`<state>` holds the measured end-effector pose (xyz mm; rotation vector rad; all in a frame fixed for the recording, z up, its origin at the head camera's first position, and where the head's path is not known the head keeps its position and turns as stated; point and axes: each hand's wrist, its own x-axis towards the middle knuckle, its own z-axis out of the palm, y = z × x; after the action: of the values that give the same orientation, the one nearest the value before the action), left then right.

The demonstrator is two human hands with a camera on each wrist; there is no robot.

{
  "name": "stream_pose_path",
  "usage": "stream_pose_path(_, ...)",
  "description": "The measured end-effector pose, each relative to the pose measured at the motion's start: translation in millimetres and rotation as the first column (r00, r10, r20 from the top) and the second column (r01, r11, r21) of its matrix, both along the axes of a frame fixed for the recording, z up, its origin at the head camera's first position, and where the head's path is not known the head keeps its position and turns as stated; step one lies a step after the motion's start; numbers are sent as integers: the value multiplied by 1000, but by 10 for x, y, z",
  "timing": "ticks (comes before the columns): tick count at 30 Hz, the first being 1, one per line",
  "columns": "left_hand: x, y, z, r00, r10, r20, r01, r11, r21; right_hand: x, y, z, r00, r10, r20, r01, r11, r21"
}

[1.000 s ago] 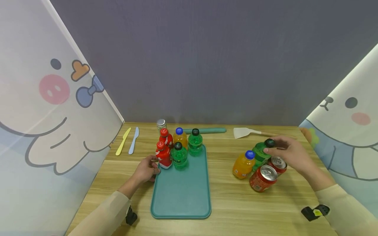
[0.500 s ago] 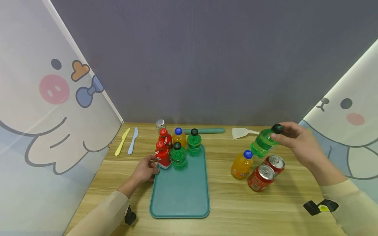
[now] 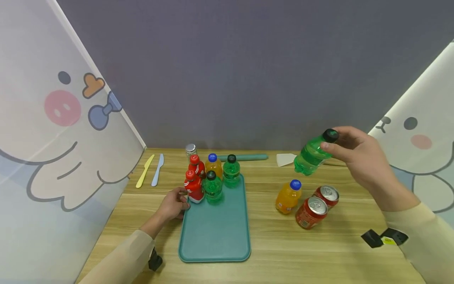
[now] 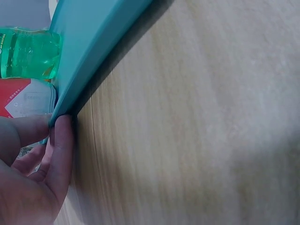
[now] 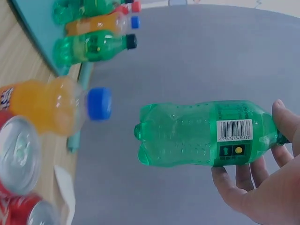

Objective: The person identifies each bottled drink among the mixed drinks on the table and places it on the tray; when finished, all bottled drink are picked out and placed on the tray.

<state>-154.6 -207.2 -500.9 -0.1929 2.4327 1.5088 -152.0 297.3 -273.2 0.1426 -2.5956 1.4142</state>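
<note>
My right hand point(image 3: 365, 161) grips a green soda bottle point(image 3: 312, 156) near its black cap and holds it tilted in the air. In the right wrist view, the bottle's barcode label point(image 5: 234, 130) faces the camera. At the left, my left hand point(image 3: 173, 204) pinches the rim of the teal tray point(image 3: 214, 236), thumb above and fingers beneath in the left wrist view. Standing at the tray's far end are two red-capped bottles point(image 3: 194, 189), an orange drink bottle point(image 3: 216, 169) and two green bottles point(image 3: 213, 190).
Below the raised bottle stand an orange bottle point(image 3: 288, 199) with a blue cap and two red cans point(image 3: 311, 215). A white spatula point(image 3: 285, 159), a teal rod point(image 3: 248, 157) and a silver-lidded jar point(image 3: 190, 150) lie or stand along the back wall. Yellow point(image 3: 144, 172) and blue knives point(image 3: 157, 171) lie left.
My right hand has lifted the green bottle up from beside the cans and the orange bottle. My left hand has stayed at the tray's edge.
</note>
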Motion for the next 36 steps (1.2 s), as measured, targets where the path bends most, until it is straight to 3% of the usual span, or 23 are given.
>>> stream_pose_path(6, -13, 1, -9, 1000, 5, 4, -5, 1000, 2, -20, -279, 54, 997, 78, 21, -77, 996, -43)
stream_pose_path(14, -19, -9, -38, 1000, 8, 2, -8, 1000, 9, -55, -720, -65, 980, 196, 41, -192, 977, -89)
stream_pose_path(25, -28, -2, -28, 1000, 22, -1, -22, 1000, 5, -178, -1235, -446, 948, 313, 59, -306, 947, -102)
stream_pose_path(36, -19, 7, -33, 1000, 14, -9, -14, 1000, 1, -242, -1616, -878, 940, 317, 125, -298, 943, -144)
